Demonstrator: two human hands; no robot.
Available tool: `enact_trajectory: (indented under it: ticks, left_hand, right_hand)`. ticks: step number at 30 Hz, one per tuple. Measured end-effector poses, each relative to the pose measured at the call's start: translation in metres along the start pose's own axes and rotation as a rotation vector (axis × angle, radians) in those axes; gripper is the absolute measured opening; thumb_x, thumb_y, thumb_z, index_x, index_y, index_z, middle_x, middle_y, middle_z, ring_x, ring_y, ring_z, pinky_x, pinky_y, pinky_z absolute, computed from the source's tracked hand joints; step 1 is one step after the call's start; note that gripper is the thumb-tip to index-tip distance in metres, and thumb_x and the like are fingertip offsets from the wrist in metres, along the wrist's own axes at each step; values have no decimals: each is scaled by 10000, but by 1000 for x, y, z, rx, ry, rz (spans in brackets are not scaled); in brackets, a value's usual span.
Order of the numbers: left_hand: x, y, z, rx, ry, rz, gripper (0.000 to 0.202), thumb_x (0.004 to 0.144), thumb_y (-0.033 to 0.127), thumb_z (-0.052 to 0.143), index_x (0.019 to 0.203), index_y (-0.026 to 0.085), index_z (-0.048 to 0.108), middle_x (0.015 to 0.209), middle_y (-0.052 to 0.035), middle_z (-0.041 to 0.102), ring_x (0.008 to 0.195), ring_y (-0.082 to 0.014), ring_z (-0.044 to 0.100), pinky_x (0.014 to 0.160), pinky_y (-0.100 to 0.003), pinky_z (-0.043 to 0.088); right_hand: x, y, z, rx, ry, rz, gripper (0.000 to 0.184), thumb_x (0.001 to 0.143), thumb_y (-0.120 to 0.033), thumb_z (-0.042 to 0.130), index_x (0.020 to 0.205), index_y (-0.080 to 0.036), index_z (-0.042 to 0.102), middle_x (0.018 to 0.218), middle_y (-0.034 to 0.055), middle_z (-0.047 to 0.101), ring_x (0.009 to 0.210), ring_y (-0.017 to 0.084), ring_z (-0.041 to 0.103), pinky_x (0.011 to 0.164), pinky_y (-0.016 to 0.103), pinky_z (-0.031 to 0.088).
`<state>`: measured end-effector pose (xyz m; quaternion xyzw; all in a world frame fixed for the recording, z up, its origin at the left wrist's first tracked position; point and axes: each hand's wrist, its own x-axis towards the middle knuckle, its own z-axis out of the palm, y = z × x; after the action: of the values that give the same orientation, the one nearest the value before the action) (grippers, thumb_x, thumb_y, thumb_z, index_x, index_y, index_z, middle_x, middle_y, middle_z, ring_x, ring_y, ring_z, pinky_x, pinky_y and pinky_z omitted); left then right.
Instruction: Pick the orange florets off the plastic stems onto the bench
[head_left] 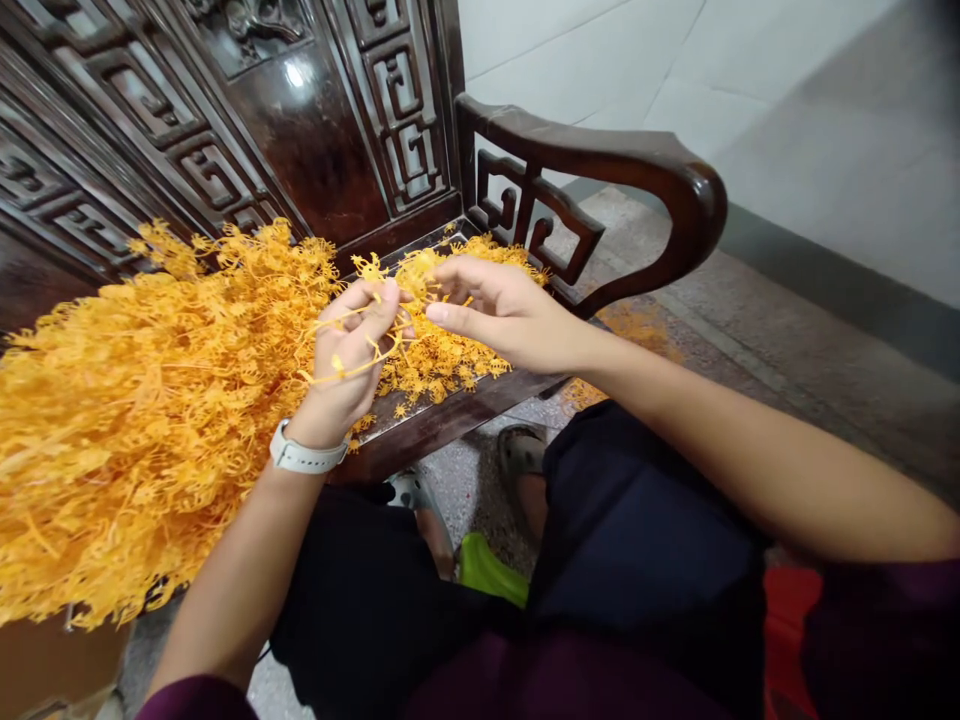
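Note:
Between the thumb and fingers of my left hand (356, 340) is a thin yellow-orange plastic sprig (386, 350) with small flower-like ends, and its thin stems trail over the palm. My right hand (499, 310) is just to the right of it, thumb and fingers apart and curved, with nothing I can make out in its grasp. Below both hands, small loose yellow-orange plastic pieces (435, 365) lie spread on the bench seat (442, 425). A big heap of branching yellow-orange plastic sprigs (187, 400) rises left of my left hand.
A dark carved bench back (307, 150) stands behind the heap, and a curved wooden armrest (637, 150) is at the right. More orange pieces (637, 325) are scattered on the floor beyond it. A cardboard box (60, 665) is at lower left. Something bright green (487, 570) is between my legs.

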<state>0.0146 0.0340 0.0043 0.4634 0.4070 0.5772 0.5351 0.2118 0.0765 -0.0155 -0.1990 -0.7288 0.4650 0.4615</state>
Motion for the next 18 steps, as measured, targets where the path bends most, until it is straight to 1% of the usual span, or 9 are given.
enact_trajectory:
  ticks: [3,6,9,11,13,16,18]
  left_hand:
    - [-2,-4,4,0,-15,13,281,874,401,927,822,195,742,728,14,632,627,-92,601,624,-213,525]
    - [-3,-7,5,13,-17,21,260,870,424,928,904,213,781,689,23,606,590,-92,566,581,-216,491]
    - [-3,-6,5,-22,-32,11,237,877,401,924,988,232,802,680,33,578,565,-80,516,552,-211,459]
    - [-4,-5,5,-100,-61,-35,217,876,360,927,946,223,774,676,41,546,560,-71,489,541,-198,448]
    - [-5,-3,7,-175,-83,-112,219,892,323,910,878,212,721,678,41,531,569,-70,488,558,-188,468]
    - [-9,-1,14,-229,-81,-214,275,941,284,844,786,195,635,682,28,521,604,-90,529,626,-218,528]
    - [-12,0,19,-256,-69,-259,314,942,248,815,745,191,578,671,26,493,601,-97,521,648,-245,535]
  right_hand:
    - [2,2,5,51,31,-24,373,957,-527,807,925,-194,642,892,-6,565,849,150,489,823,310,439]
    - [3,7,4,84,48,16,399,942,-536,822,865,-198,623,824,-22,501,781,145,422,747,304,392]
    - [3,8,2,100,31,55,413,933,-540,831,828,-200,621,792,-28,475,754,143,397,718,303,378]
    - [2,7,1,121,2,46,420,921,-538,844,811,-200,620,781,-28,485,739,138,407,714,300,393]
    - [3,5,0,153,-32,30,420,910,-550,852,827,-198,637,790,-21,532,731,133,443,716,295,427]
    - [4,3,-2,196,-81,24,447,881,-595,865,867,-196,664,822,-4,608,742,130,515,726,284,488]
    - [4,3,-3,225,-115,32,472,858,-610,882,871,-191,664,822,-5,624,750,122,551,733,269,516]
